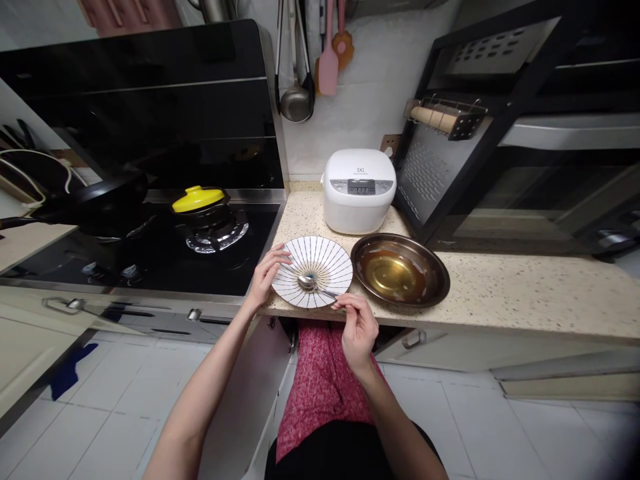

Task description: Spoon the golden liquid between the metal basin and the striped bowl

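Note:
A white plate with dark radiating lines [336,262] lies on the speckled counter near its front edge. My left hand [267,272] grips the plate's left rim, with fingertips over the edge. In my right hand [359,321], the fingers pinch the end of a metal spoon's handle at the plate's lower right. The spoon's bowl [307,283] is over the middle of the plate; whether it touches the surface I cannot tell. Just right of the plate stands a wide metal basin [440,267] with a shiny, golden-looking inside.
Behind the plate and basin sits a white rice cooker [357,207]. To the left, a small pot with a yellow lid [199,199] and a dark wok [107,203] rest on the black stove. Utensils, including a ladle [296,105], hang on the wall. A lower cabinet door [245,387] stands ajar.

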